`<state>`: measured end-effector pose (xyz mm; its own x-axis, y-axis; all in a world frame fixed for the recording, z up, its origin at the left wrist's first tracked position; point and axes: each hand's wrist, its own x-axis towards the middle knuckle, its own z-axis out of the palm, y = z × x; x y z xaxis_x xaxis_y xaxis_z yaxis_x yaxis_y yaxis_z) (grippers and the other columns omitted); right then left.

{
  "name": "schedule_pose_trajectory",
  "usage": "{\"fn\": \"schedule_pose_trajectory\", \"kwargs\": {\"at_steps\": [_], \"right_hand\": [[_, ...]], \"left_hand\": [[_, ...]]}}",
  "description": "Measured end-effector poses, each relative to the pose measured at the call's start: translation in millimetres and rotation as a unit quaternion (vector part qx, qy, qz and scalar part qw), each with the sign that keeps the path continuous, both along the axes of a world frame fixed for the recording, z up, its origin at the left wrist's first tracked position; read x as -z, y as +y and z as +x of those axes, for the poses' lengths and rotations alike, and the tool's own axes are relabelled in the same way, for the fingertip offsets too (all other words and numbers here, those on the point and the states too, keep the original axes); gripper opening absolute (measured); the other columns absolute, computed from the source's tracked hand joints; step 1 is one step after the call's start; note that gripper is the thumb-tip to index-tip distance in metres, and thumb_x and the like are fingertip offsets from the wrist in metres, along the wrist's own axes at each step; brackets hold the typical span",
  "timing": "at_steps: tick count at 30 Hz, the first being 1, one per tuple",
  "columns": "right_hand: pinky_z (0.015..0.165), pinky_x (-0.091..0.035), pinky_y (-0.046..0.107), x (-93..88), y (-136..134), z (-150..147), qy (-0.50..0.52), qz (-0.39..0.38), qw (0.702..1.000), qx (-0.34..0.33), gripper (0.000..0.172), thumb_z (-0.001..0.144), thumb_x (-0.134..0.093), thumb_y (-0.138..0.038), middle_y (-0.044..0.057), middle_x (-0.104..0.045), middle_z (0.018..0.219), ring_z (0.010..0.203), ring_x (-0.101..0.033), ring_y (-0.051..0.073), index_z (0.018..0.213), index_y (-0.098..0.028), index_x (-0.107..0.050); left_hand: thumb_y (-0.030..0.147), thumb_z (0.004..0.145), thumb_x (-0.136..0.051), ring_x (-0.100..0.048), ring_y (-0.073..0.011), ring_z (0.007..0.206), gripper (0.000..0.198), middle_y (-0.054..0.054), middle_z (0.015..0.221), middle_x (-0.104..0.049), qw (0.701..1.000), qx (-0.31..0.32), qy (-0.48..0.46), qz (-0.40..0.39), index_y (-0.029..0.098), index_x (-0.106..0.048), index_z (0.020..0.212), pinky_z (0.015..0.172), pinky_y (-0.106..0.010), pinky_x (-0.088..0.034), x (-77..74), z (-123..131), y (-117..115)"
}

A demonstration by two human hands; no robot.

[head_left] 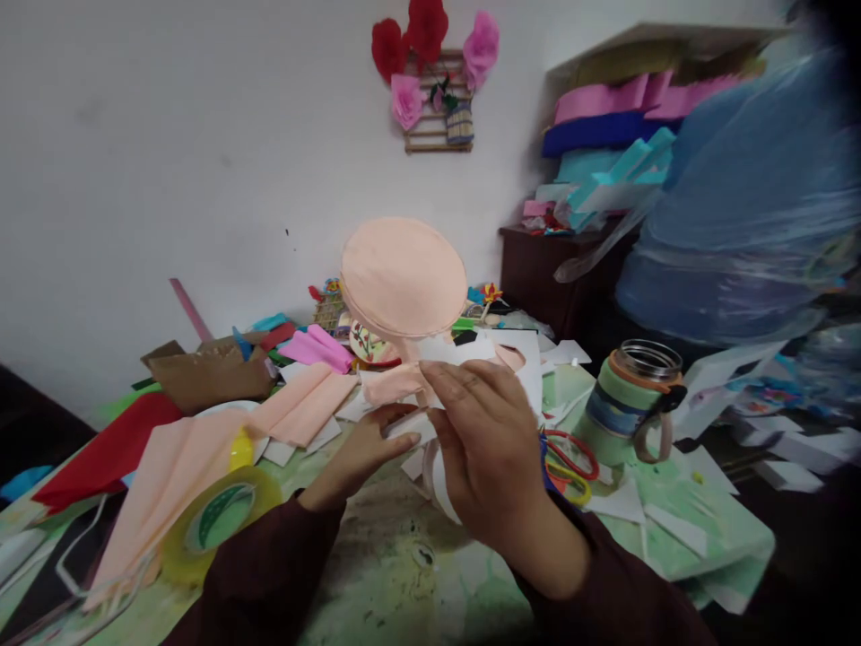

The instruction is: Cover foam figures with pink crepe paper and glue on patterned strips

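Note:
In the middle of the head view stands a round disc (404, 278) covered in peach crepe paper, with a short peach neck under it. Below the neck, a peach paper strip (390, 386) lies across a small white piece (412, 429) that looks like foam or card. My left hand (356, 453) is closed on the white piece, thumb on top. My right hand (491, 440) is closed too, its fingertips pinching at the end of the peach strip, though its back hides part of the grip. A roll of white tape or similar white ring (440, 480) shows partly behind my right hand.
Clear tape (221, 520), peach crepe paper (181, 458) and a cardboard box (208, 372) lie at left. Red-handled scissors (571, 453), white scraps and a green bottle (625, 404) stand at right. A plastic-wrapped blue bundle (740, 197) looms beyond the table.

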<state>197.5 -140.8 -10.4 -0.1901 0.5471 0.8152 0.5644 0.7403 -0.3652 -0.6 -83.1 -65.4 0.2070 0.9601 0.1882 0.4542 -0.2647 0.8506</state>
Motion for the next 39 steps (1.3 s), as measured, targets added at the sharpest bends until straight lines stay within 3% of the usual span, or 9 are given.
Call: {"fn": "schedule_pose_trajectory", "kwargs": {"at_steps": [5,9,15,20,25,32,39], "right_hand": [[0.113,-0.021,0.051,38.4,37.8,-32.4,-0.167,-0.070,0.981,0.064,0.063,0.091,-0.046,-0.027,0.015,-0.031,0.155,0.145,-0.022,0.027,0.148,-0.005,-0.029],[0.116,-0.014,0.053,55.1,42.6,-31.9,-0.201,-0.107,0.969,0.097,0.075,0.092,-0.046,-0.042,0.016,-0.017,0.158,0.148,-0.009,0.029,0.151,-0.003,-0.021],[0.115,-0.012,0.058,65.0,54.7,-29.5,-0.211,-0.092,0.965,0.129,0.079,0.092,-0.039,-0.054,0.016,-0.013,0.159,0.148,-0.005,0.034,0.152,-0.005,-0.021],[0.113,-0.016,0.058,70.1,69.9,-24.7,-0.208,-0.102,0.962,0.147,0.074,0.095,-0.033,-0.052,0.018,-0.019,0.158,0.147,-0.009,0.033,0.151,-0.004,-0.022],[0.111,-0.019,0.060,66.8,84.0,-6.7,-0.166,-0.082,0.967,0.177,0.072,0.096,-0.030,-0.052,0.019,-0.027,0.155,0.147,-0.012,0.035,0.151,-0.006,-0.022],[0.110,-0.022,0.059,70.0,54.4,-8.6,-0.104,0.034,0.977,0.182,0.076,0.096,-0.037,-0.045,0.020,-0.020,0.157,0.148,-0.007,0.033,0.154,-0.011,-0.002],[0.111,-0.024,0.057,76.2,25.6,-44.0,-0.183,0.033,0.974,0.132,0.086,0.081,-0.055,-0.025,0.020,-0.018,0.158,0.148,-0.003,0.035,0.153,-0.009,-0.011]], "left_hand": [[0.047,0.076,-0.067,-0.058,-0.0320,0.118,0.053,-0.015,0.127,-0.064,0.999,0.030,-0.028,-0.008,0.013,-0.065,0.117,0.106,-0.044,-0.040,-4.3,10.5,-6.1],[0.054,0.071,-0.069,-0.057,-0.0342,0.118,0.062,-0.015,0.127,-0.064,1.000,0.020,0.002,0.004,0.013,-0.066,0.117,0.106,-0.046,-0.039,-4.9,9.4,-8.8],[0.059,0.067,-0.068,-0.059,-0.0358,0.116,0.066,-0.017,0.123,-0.066,0.999,0.000,0.043,-0.019,0.012,-0.067,0.114,0.105,-0.047,-0.040,-6.0,8.5,-5.8],[0.039,0.070,-0.068,-0.059,-0.0336,0.117,0.051,-0.013,0.124,-0.066,0.998,-0.026,0.040,-0.034,0.015,-0.067,0.114,0.104,-0.047,-0.042,-9.1,11.5,-7.1],[0.033,0.069,-0.068,-0.061,-0.0318,0.115,0.054,-0.013,0.125,-0.066,1.000,-0.018,0.008,-0.018,0.013,-0.065,0.119,0.102,-0.043,-0.045,-14.6,9.9,-10.7],[0.036,0.076,-0.066,-0.061,-0.0304,0.114,0.046,-0.011,0.123,-0.067,0.996,-0.072,-0.003,0.058,0.016,-0.065,0.117,0.100,-0.042,-0.046,-19.6,4.1,-12.4],[0.036,0.073,-0.067,-0.060,-0.0303,0.116,0.046,-0.011,0.122,-0.067,0.984,-0.139,-0.031,0.105,0.017,-0.066,0.115,0.104,-0.043,-0.044,-26.2,3.3,-18.1]]}}
